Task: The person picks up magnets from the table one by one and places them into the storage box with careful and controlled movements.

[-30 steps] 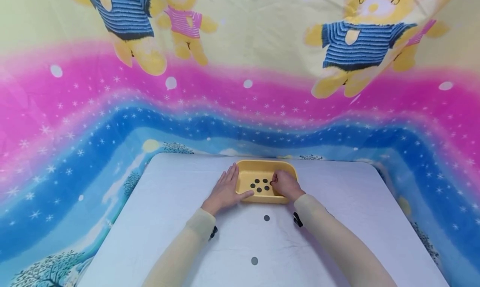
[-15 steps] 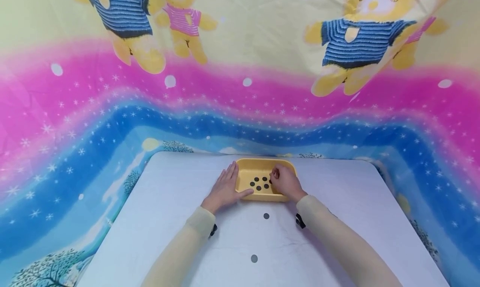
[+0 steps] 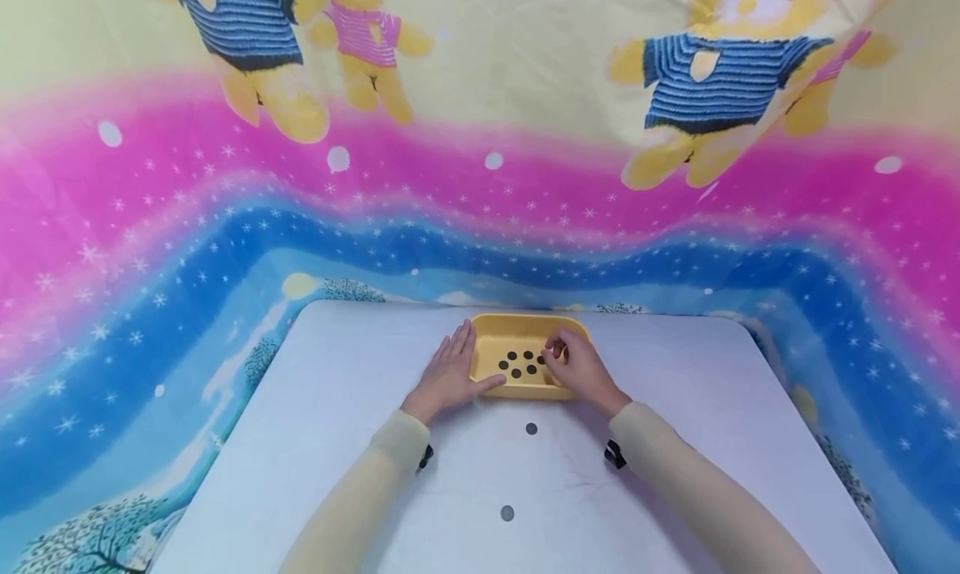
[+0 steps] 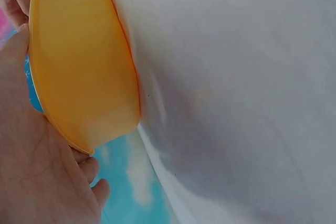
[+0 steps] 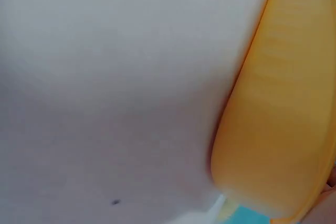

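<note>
A yellow rectangular tray stands near the table's far edge, with several small dark round discs lying flat in it. My left hand rests against its left side, fingers straight and thumb along the front rim; the left wrist view has the tray's outer wall beside that palm. Over the tray's right part, my right hand has its fingers loosely bent, with no disc seen between them. One disc lies right by those fingertips. In the right wrist view the tray wall hides most of the hand.
Two grey discs lie on the white table in front of the tray: one nearer disc and one farther disc. A patterned cloth with bears and snowflakes hangs behind and around the table.
My right fingers, earlier pinching the disc at the tray's right, have let go of it and loosened. The right wrist has shifted slightly right and back. My left hand stays at the tray.
</note>
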`<state>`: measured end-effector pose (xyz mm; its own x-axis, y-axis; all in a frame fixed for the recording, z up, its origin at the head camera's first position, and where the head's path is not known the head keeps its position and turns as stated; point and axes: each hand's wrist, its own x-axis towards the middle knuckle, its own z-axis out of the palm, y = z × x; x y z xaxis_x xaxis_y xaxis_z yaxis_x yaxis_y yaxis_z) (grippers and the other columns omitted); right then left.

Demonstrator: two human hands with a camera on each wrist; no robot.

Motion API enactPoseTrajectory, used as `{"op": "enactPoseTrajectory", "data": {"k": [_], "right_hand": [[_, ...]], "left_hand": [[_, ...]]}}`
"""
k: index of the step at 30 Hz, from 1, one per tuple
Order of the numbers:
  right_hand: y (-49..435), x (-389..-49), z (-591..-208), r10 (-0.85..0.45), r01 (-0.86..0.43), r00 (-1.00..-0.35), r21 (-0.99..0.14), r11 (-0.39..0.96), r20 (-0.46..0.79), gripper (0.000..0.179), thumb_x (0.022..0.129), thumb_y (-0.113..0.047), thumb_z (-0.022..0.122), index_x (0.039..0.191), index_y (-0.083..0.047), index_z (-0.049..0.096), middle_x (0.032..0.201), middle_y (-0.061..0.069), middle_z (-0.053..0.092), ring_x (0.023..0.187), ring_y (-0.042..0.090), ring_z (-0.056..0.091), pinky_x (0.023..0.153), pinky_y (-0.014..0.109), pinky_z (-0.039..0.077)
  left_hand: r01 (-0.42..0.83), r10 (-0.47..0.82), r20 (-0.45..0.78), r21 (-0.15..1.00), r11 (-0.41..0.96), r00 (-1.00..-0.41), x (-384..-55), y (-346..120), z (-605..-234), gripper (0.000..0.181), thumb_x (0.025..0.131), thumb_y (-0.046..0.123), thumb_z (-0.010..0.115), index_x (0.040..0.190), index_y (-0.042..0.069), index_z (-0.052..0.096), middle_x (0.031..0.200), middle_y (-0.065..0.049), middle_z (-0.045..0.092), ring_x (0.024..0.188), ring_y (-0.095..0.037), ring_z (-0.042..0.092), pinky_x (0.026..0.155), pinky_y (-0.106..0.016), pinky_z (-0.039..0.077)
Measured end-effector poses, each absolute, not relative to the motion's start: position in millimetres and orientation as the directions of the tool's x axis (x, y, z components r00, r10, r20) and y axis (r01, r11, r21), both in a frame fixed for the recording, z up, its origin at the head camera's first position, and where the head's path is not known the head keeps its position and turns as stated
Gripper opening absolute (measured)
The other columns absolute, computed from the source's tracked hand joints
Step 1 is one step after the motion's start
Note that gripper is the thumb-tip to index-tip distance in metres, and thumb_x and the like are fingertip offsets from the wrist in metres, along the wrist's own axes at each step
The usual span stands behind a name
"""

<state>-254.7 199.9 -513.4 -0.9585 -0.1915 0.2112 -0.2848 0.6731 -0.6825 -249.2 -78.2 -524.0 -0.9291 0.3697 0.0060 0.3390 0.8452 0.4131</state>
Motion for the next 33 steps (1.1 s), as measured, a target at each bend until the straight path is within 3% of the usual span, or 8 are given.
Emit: {"op": "enactPoseTrajectory", "data": {"k": [10, 18, 24, 29, 33], "right_hand": [[211, -222, -513, -0.272, -0.395, -0.919, -0.631, 0.668, 0.287, 0.017, 0.097, -0.014, 0.081, 0.108, -0.010, 0.068, 0.097, 0.002, 0.063, 0.081, 0.016, 0.052, 0.069, 0.032, 0.047], [215, -197, -514, -0.333, -0.556, -0.815, -0.477, 0.681, 0.475, 0.022, 0.092, -0.012, 0.085, 0.107, -0.011, 0.068, 0.099, 0.001, 0.065, 0.092, 0.020, 0.057, 0.082, 0.038, 0.050], [213, -180, -516, -0.348, -0.542, -0.833, -0.513, 0.666, 0.429, 0.026, 0.091, -0.010, 0.086, 0.109, -0.013, 0.069, 0.102, -0.003, 0.063, 0.096, 0.016, 0.056, 0.080, 0.033, 0.055], [209, -167, -524, -0.376, -0.560, -0.825, -0.513, 0.651, 0.423, 0.028, 0.089, -0.012, 0.089, 0.110, -0.010, 0.070, 0.098, -0.004, 0.062, 0.089, 0.014, 0.055, 0.075, 0.028, 0.053], [205, -159, -531, -0.409, -0.533, -0.846, -0.550, 0.643, 0.342, 0.028, 0.092, -0.014, 0.086, 0.115, -0.009, 0.071, 0.096, -0.002, 0.061, 0.082, 0.015, 0.057, 0.071, 0.026, 0.053]], "left_hand": [[0.342, 0.372, 0.008, 0.412, 0.844, -0.928, -252, -79, -523, 0.121, 0.096, 0.080, 0.055, 0.172, 0.005, 0.000, 0.179, -0.009, -0.009, 0.167, -0.026, -0.001, 0.134, -0.042, 0.001], [0.341, 0.370, 0.002, 0.396, 0.853, -0.929, -253, -78, -526, 0.123, 0.094, 0.085, 0.051, 0.172, 0.004, 0.001, 0.180, -0.010, -0.008, 0.167, -0.026, -0.001, 0.135, -0.042, 0.000], [0.337, 0.366, 0.006, 0.400, 0.852, -0.931, -251, -78, -525, 0.123, 0.094, 0.085, 0.050, 0.172, 0.003, 0.002, 0.179, -0.010, -0.007, 0.167, -0.028, 0.003, 0.134, -0.042, 0.001], [0.339, 0.368, 0.005, 0.402, 0.850, -0.930, -250, -77, -524, 0.123, 0.094, 0.085, 0.051, 0.172, 0.003, 0.001, 0.179, -0.009, -0.008, 0.167, -0.025, -0.001, 0.134, -0.041, 0.000], [0.344, 0.372, 0.012, 0.404, 0.847, -0.928, -250, -77, -523, 0.123, 0.094, 0.085, 0.051, 0.172, 0.003, 0.002, 0.179, -0.010, -0.008, 0.166, -0.024, -0.002, 0.135, -0.042, 0.001]]}}
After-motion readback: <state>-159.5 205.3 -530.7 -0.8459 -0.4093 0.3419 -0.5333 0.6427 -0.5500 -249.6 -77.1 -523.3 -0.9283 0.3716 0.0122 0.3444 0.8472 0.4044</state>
